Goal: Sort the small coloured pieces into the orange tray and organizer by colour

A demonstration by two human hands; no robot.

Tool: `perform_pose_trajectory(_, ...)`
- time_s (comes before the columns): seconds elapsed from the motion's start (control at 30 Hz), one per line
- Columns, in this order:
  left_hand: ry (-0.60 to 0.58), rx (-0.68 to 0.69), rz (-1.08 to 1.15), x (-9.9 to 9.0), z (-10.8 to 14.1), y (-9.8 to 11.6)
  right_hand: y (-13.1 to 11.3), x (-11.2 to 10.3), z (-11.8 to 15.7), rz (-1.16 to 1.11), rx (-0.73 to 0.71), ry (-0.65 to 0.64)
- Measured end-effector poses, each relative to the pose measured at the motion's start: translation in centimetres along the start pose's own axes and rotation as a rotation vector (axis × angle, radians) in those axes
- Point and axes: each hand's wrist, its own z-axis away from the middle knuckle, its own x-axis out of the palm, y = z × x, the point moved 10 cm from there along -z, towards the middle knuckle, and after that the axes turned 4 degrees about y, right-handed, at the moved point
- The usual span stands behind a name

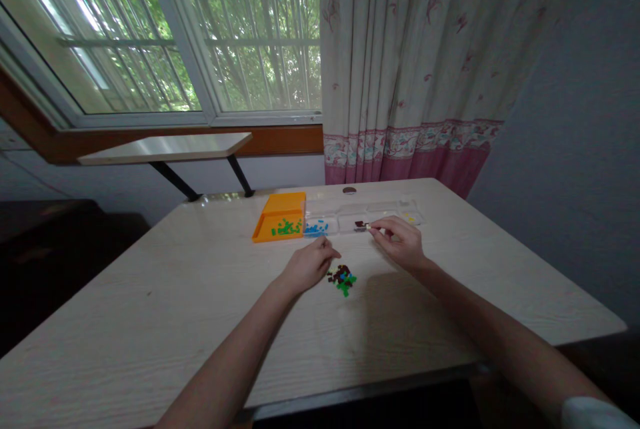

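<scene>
A small pile of brown, green, blue and cream plastic pieces lies on the table. Beside its upper left edge is my left hand, fingers curled together with the index fingertip pointing over the pile; whatever they hold, if anything, is hidden. My right hand pinches a small cream piece at the front of a clear compartment box. Dark brown pieces sit in the compartment by those fingertips. Blue pieces fill part of the left compartment, and a few yellow pieces lie at the right end.
An orange tray with green pieces stands left of the clear box. Behind the box is a dark round disc in the tabletop. A raised shelf on black legs stands at the back left, below the window.
</scene>
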Motion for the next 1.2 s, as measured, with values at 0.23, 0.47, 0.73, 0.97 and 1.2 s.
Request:
perform_pose_trajectory(0.23, 0.018, -0.035, -0.016, 0.0, 0.0, -1.4, 0.1, -0.2, 0.0, -0.019, -0.005, 0.011)
perform_pose_trajectory(0.47, -0.040, -0.076, -0.043, 0.2, 0.0, -1.7, 0.0, 0.0, 0.2, 0.000, -0.025, -0.004)
perform_pose_trajectory(0.73, -0.019, -0.049, 0.013, 0.4, 0.0, -2.0, 5.2, -0.5, 0.0, 0.204, 0.096, -0.065)
perform_pose_trajectory(0.97, -0.021, -0.051, 0.041, 0.6, 0.0, -2.1, 13.3, -0.7, 1.9, 0.459, 0.374, -0.184)
perform_pose_trajectory(1.2, -0.014, -0.031, 0.067, 0.5, 0.0, -2.1, 14.3, 0.6, 3.0, 0.486, 0.435, -0.328)
